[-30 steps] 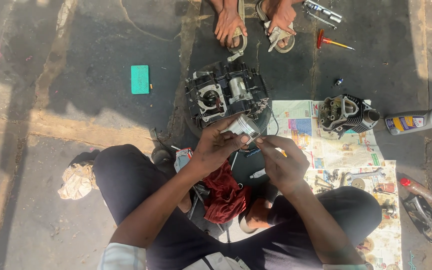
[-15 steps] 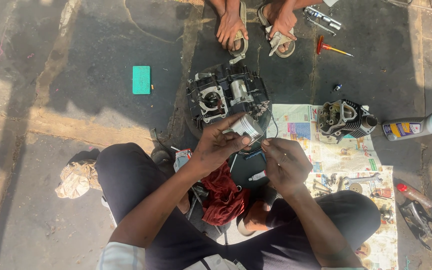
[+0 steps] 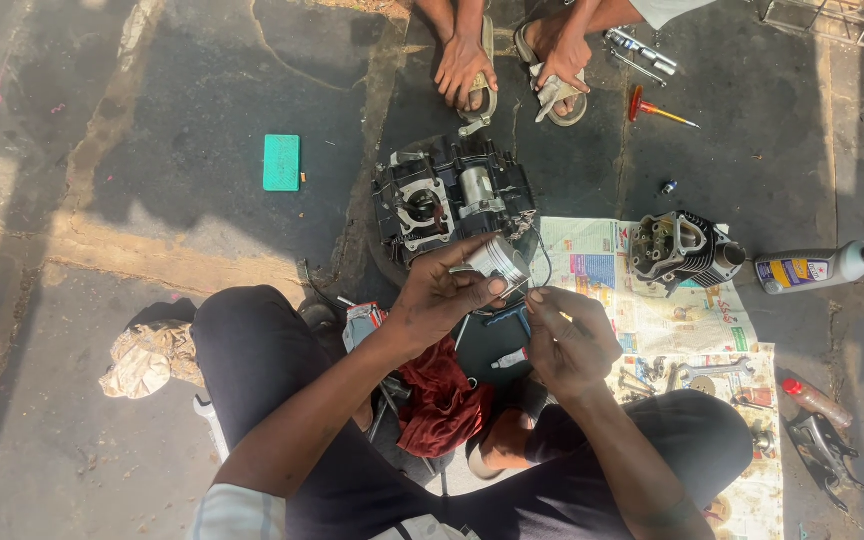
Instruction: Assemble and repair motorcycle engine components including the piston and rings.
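Note:
I sit cross-legged on the ground. My left hand grips a silver metal piston and holds it up over my lap. Close beside the piston, my right hand is pinched on a thin ring or clip; the piece is too small to make out. A black engine block stands on the ground just beyond my hands. A dark red rag lies in my lap below them.
A black cylinder head sits on newspaper to the right, with spanners and small parts. A white oil bottle lies far right. A green pad, a red-handled screwdriver, a crumpled cloth and another person's sandalled feet are around.
Both hands have stayed together at the piston; the right hand's fingers have shifted slightly against it. The view has tilted a little.

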